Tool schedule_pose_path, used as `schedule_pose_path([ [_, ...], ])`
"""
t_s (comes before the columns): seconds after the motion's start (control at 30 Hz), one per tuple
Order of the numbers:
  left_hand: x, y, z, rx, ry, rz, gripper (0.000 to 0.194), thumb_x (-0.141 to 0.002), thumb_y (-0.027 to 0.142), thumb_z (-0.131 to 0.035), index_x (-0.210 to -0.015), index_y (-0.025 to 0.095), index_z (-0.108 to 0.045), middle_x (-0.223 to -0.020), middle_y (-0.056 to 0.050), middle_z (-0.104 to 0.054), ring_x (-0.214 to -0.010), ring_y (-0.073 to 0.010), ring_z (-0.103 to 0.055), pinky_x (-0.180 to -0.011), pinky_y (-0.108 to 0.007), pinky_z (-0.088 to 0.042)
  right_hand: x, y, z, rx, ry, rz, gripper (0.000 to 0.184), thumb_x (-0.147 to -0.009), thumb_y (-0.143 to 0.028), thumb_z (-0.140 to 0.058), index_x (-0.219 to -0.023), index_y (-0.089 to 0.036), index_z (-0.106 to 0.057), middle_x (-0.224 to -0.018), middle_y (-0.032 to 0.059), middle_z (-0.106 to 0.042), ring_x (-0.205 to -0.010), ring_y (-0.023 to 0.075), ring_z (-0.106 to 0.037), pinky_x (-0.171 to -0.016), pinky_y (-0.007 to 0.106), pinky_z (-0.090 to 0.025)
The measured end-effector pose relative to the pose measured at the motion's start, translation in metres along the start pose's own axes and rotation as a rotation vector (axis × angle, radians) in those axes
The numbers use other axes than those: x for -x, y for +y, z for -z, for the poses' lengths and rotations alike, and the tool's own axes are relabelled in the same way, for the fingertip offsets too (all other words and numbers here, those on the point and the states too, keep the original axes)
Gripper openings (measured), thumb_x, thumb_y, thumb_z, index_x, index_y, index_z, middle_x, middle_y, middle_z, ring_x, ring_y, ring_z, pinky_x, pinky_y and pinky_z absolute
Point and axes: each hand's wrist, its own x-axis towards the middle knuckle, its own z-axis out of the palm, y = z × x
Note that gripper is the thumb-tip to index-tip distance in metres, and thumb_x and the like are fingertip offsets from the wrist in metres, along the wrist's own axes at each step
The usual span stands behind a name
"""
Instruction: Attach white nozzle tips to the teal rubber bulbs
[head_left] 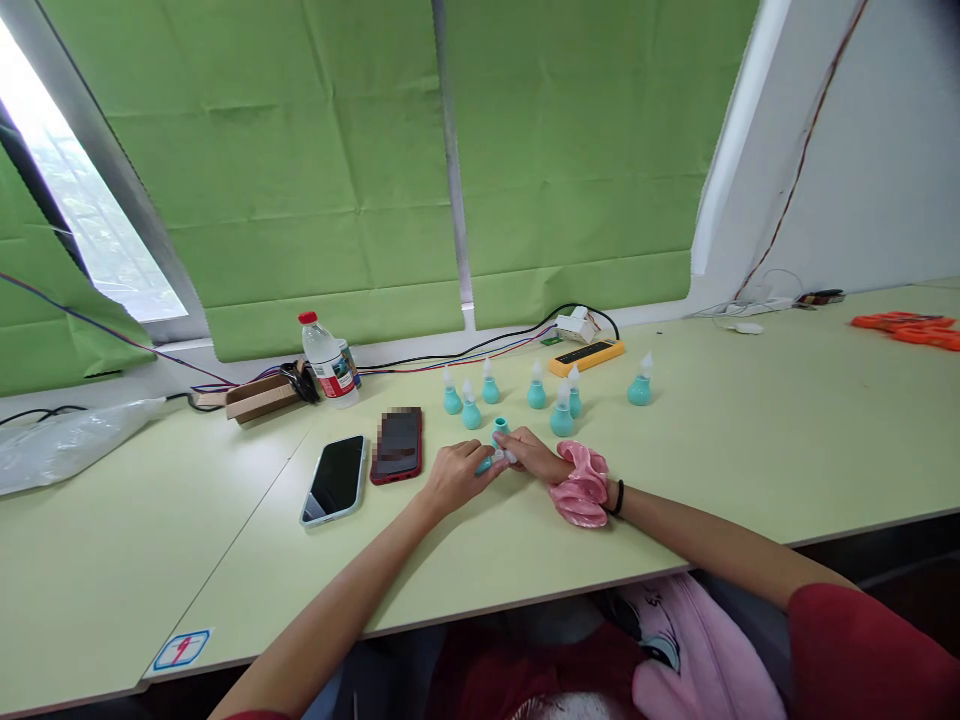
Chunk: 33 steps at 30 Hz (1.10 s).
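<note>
My right hand (pixel 534 452), a pink scrunchie (pixel 582 485) round its wrist, is closed on a small teal bulb-shaped bottle (pixel 500 427) whose open neck points up. Close against it on the left, my left hand (pixel 459 474) pinches a small teal piece (pixel 486 464), partly hidden by the fingers. Whitish translucent bits show between both hands, too small to make out. Beyond the hands stand several teal bulb bottles with translucent pointed tips, among them one bottle (pixel 562 420) near my right hand and another (pixel 471 413) behind my left. One more bottle (pixel 640 388) stands apart at the right.
Left of my hands lie a red-cased phone (pixel 398 446) and a pale-cased phone (pixel 334 480). Along the back are a water bottle (pixel 328 362), an open cardboard box (pixel 262 396), cables and a yellow power strip (pixel 586 357). A plastic bag (pixel 71 440) lies far left, orange items (pixel 904 326) far right.
</note>
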Motion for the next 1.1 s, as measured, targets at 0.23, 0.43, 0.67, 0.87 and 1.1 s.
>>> schedule_pose_path([
  [0.23,-0.001,-0.006,0.006,0.039,0.122,0.032,0.031,-0.082,0.036,-0.032,-0.090,0.017,-0.055,-0.073,-0.005,-0.059,-0.069,-0.0127,-0.054,-0.061,-0.022,-0.039,0.002,-0.002,-0.008,0.060,0.084,0.056,0.049,-0.079,-0.052,-0.024,-0.046,-0.017,-0.035,-0.042,-0.0035,-0.033,-0.038,0.0066,-0.030,-0.040,0.021,-0.023],
  [0.43,-0.002,-0.004,0.011,0.104,0.133,0.120,0.029,-0.084,0.031,-0.029,-0.105,0.019,-0.046,-0.089,-0.005,-0.059,-0.079,-0.0130,-0.056,-0.067,-0.021,-0.040,0.006,-0.004,-0.011,0.590,0.300,0.191,0.037,-0.081,-0.044,-0.029,-0.058,-0.018,-0.043,-0.048,-0.0027,-0.041,-0.047,0.0097,-0.040,-0.050,0.022,-0.029],
  [0.67,-0.003,-0.002,0.011,0.135,0.142,0.161,0.027,-0.084,0.029,-0.028,-0.105,0.019,-0.043,-0.097,-0.005,-0.058,-0.086,-0.0140,-0.055,-0.072,-0.023,-0.040,0.003,0.004,-0.009,0.682,0.212,0.172,0.019,-0.072,-0.037,-0.050,-0.077,-0.019,-0.048,-0.053,-0.0037,-0.047,-0.050,0.0107,-0.044,-0.049,0.021,-0.032],
  [0.87,-0.004,-0.005,0.007,0.117,0.127,0.215,0.026,-0.083,0.032,-0.032,-0.101,0.019,-0.043,-0.084,-0.003,-0.060,-0.074,-0.0144,-0.057,-0.062,-0.022,-0.039,0.005,0.001,-0.011,0.624,0.222,0.226,0.014,-0.070,-0.028,-0.051,-0.080,-0.018,-0.048,-0.050,-0.0059,-0.042,-0.047,0.0086,-0.041,-0.049,0.020,-0.031],
  [1.1,-0.001,-0.003,0.010,0.314,0.068,0.153,0.019,-0.082,0.025,-0.031,-0.084,0.017,-0.048,-0.065,-0.001,-0.055,-0.058,-0.0111,-0.050,-0.058,-0.021,-0.036,0.011,-0.008,-0.010,0.335,0.182,0.240,0.023,-0.077,-0.037,-0.042,-0.089,-0.017,-0.045,-0.050,-0.0070,-0.038,-0.045,0.0066,-0.034,-0.044,0.017,-0.026],
])
